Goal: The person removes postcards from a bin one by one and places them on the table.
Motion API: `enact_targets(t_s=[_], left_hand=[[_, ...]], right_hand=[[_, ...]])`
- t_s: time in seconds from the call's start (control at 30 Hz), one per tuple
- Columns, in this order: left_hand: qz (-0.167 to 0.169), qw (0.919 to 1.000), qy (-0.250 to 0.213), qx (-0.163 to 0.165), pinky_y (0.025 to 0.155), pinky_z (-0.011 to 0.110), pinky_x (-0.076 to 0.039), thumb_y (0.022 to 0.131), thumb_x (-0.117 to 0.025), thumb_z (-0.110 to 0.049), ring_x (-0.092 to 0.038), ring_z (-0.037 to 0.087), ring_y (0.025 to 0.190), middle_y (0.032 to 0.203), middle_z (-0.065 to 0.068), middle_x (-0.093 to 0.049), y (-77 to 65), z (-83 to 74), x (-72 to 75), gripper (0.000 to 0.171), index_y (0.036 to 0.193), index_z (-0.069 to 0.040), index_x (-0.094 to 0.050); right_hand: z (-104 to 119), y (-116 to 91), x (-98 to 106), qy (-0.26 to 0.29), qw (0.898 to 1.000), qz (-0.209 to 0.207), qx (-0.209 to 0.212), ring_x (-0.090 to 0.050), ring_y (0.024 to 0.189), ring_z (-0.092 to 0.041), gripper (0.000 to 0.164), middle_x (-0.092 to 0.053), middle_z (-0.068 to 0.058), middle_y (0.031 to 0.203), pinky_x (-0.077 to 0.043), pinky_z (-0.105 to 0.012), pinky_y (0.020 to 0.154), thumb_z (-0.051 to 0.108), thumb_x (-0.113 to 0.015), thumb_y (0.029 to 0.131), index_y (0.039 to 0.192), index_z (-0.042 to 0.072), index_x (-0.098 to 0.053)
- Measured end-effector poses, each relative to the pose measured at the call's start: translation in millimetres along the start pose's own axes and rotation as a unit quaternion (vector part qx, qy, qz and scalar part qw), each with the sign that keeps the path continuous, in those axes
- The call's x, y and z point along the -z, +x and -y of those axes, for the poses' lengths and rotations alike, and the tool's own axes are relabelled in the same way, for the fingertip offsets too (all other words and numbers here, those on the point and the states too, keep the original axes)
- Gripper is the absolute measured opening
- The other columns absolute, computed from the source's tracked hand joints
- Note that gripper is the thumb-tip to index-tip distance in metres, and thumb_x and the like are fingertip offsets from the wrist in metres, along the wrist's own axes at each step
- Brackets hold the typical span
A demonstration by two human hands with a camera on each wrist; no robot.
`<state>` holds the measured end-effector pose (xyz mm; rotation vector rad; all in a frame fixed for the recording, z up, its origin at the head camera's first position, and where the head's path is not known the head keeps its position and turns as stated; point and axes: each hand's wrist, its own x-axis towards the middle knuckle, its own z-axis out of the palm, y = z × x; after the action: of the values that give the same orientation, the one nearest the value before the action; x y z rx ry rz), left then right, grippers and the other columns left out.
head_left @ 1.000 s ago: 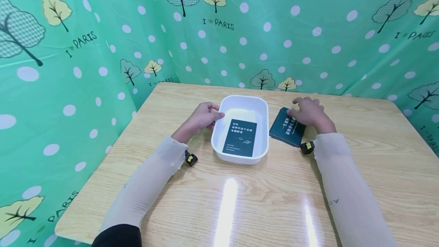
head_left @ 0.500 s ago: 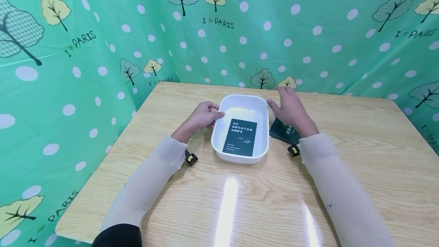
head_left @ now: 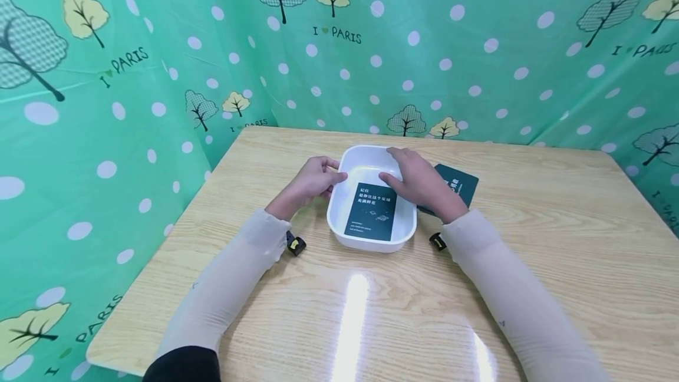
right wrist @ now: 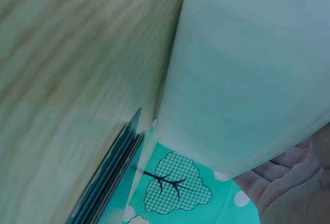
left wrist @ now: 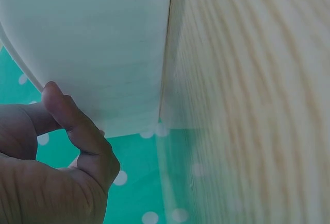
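A white plastic tub (head_left: 371, 247) stands on the table. My left hand (head_left: 313, 183) grips its left rim, thumb over the edge and fingers outside; the left wrist view shows the thumb (left wrist: 77, 126) near the rim. A dark green printed card (head_left: 369, 220) with white writing lies flat on the tub's floor. Over the tub's right rim reaches my right hand (head_left: 421, 181), thumb and fingers apart, with nothing seen between them. Behind that hand, partly hidden, is a stack of dark green cards (head_left: 460, 183). The right wrist view shows several card edges (right wrist: 111, 175) beside the tub wall (right wrist: 242, 69).
The wooden table (head_left: 297, 323) extends around the tub, with bright light reflections at its front. A green curtain (head_left: 451, 34) with trees and dots hangs behind and to the left. Small black wrist cameras (head_left: 295, 244) sit at both sleeves.
My right hand has moved left from the stack of cards to above the tub's right side, uncovering part of the stack. The left hand and the tub have stayed in place.
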<state>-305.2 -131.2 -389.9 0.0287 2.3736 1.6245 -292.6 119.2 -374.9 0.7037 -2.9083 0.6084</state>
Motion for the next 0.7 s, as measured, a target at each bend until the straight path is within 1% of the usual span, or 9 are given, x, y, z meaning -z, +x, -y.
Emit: enact_targets(t_s=[0.1,0.2,0.3,0.4,0.5,0.6,0.7], left_hand=[[0.001,1.0,-0.001,-0.001,0.052,0.031,-0.053,0.092,-0.069,-0.016,-0.055,0.015,0.059,0.087,0.012,-0.061,0.1,0.3,0.4,0.034,0.12,-0.004,-0.053],[0.0,1.0,0.002,-0.003,0.056,0.033,-0.054,0.092,-0.069,-0.017,-0.056,0.016,0.061,0.089,0.012,-0.061,0.2,-0.4,1.3,0.035,0.121,-0.005,-0.053],[0.0,1.0,0.006,-0.001,0.059,0.036,-0.055,0.092,-0.068,-0.018,-0.056,0.017,0.062,0.091,0.012,-0.062,-0.5,-1.8,2.4,0.035,0.121,-0.006,-0.053],[0.003,0.9999,0.013,0.001,0.062,0.038,-0.055,0.093,-0.068,-0.018,-0.056,0.017,0.063,0.091,0.012,-0.062,-0.7,-2.3,2.4,0.034,0.121,-0.006,-0.053],[0.005,0.9999,0.013,-0.003,0.062,0.039,-0.055,0.092,-0.068,-0.018,-0.056,0.017,0.063,0.09,0.012,-0.062,-0.6,-2.1,2.1,0.034,0.12,-0.006,-0.053],[0.007,0.9999,0.015,-0.001,0.06,0.037,-0.055,0.092,-0.068,-0.018,-0.056,0.017,0.063,0.09,0.011,-0.062,-1.0,-2.1,2.2,0.033,0.12,-0.006,-0.054],[0.008,0.9998,0.015,0.005,0.061,0.038,-0.055,0.093,-0.068,-0.018,-0.056,0.017,0.063,0.09,0.012,-0.062,-1.6,-1.2,2.8,0.033,0.12,-0.007,-0.053]], right_hand=[[4.3,-1.1,-1.7,0.001,1.0,0.021,0.001,-0.045,0.126,-0.033,0.066,-0.046,-0.018,0.141,-0.041,-0.05,0.101,0.042,-0.061,0.096,0.146,0.004,-0.04],[11.0,-1.5,-3.4,-0.011,0.999,0.043,0.013,-0.047,0.125,-0.033,0.067,-0.048,-0.018,0.14,-0.042,-0.049,0.101,0.044,-0.063,0.094,0.144,0.004,-0.042],[18.4,-1.7,-7.6,-0.029,0.997,0.075,0.021,-0.048,0.125,-0.032,0.073,-0.049,-0.019,0.139,-0.042,-0.048,0.101,0.048,-0.063,0.092,0.146,0.004,-0.04],[23.1,-3.7,-12.2,-0.062,0.991,0.113,0.023,-0.05,0.123,-0.031,0.081,-0.051,-0.019,0.137,-0.043,-0.048,0.1,0.053,-0.063,0.09,0.149,0.005,-0.035],[24.3,-5.3,-15.3,-0.099,0.985,0.14,0.025,-0.051,0.122,-0.031,0.088,-0.052,-0.019,0.136,-0.044,-0.049,0.098,0.06,-0.063,0.087,0.15,0.006,-0.033],[24.0,-5.2,-17.2,-0.123,0.98,0.152,0.03,-0.051,0.121,-0.033,0.092,-0.053,-0.018,0.136,-0.042,-0.05,0.099,0.066,-0.06,0.084,0.15,0.007,-0.035],[23.9,-4.7,-19.3,-0.137,0.977,0.161,0.031,-0.051,0.12,-0.034,0.096,-0.053,-0.017,0.137,-0.04,-0.051,0.101,0.072,-0.058,0.082,0.15,0.008,-0.035]])
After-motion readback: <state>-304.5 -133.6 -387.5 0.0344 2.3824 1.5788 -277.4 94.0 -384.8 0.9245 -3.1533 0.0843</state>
